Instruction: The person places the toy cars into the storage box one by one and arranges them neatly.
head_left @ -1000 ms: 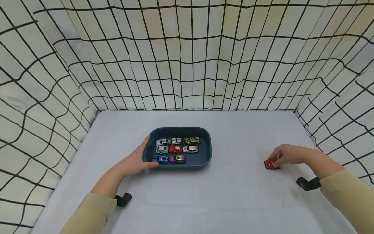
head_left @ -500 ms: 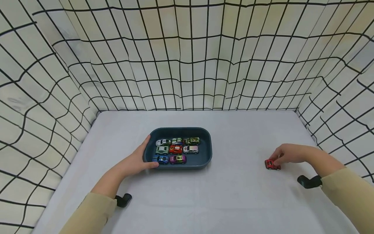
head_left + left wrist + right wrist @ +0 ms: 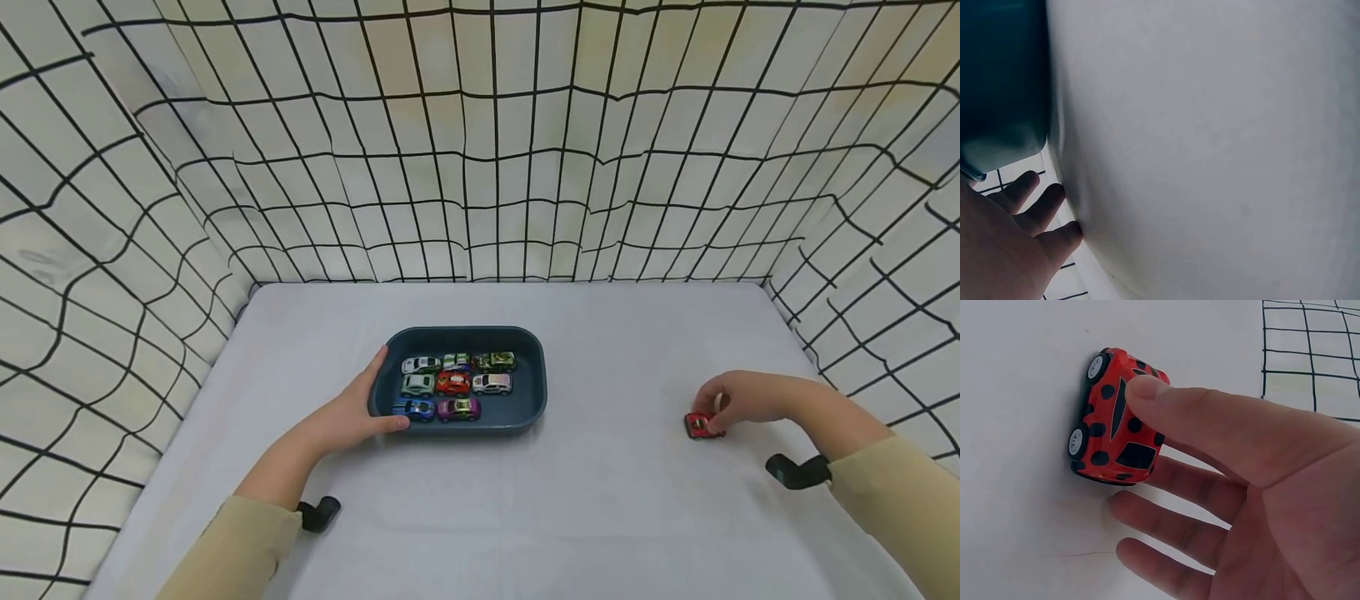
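Observation:
A dark blue-green tray [image 3: 528,406] stands on the white table, with several small toy cars in rows inside. My left hand [image 3: 337,417] holds the tray's left end, the thumb along its front rim and the index finger up at the back left corner. Several of its fingers [image 3: 1044,209] show outside the tray wall in the left wrist view; the thumb is hidden there. Off to the right, my right hand [image 3: 753,398] pinches a red toy car [image 3: 1107,434] with black spots. The thumb lies on the car's top and side, and the car's wheels face the table.
White cloth covers the table [image 3: 600,517]. A black net [image 3: 525,158] hangs before pale walls at the back and both sides. Dark curved pieces [image 3: 797,472] stick out at both wrists.
The whole view has drifted slightly. The right hand keeps to the red toy car, and a gap now shows between its thumb and index finger. The left hand stays at the tray.

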{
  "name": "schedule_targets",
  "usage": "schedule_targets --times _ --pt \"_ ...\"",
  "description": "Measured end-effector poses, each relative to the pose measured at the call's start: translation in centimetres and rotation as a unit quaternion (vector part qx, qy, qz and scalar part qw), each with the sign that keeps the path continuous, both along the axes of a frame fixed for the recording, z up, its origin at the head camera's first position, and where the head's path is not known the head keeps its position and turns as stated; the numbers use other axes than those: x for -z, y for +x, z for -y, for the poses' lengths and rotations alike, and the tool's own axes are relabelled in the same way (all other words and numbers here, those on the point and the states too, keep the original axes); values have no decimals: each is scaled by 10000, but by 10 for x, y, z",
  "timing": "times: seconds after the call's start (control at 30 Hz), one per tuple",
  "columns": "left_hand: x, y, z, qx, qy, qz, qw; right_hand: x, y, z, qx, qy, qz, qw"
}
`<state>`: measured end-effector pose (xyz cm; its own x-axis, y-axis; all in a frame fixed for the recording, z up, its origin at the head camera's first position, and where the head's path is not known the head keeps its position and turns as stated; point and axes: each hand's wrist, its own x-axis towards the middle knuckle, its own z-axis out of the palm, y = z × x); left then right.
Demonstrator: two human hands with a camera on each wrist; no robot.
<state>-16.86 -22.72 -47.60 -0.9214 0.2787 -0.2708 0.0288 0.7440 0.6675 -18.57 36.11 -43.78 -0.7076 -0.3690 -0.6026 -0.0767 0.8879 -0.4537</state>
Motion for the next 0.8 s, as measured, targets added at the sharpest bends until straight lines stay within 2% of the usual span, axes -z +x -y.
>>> schedule_targets --times 0.23,0.6,0.8 --pt "-1 -1 -1 30 -7 -25 10000 2 6 -2 9 15 -236 9997" --pt "-2 -1 -1 42 -70 -52 10000 4 9 -6 25 90 -343 9994" --pt "-3 -1 -1 43 -40 -54 10000 6 10 -5 -112 128 -524 9985"
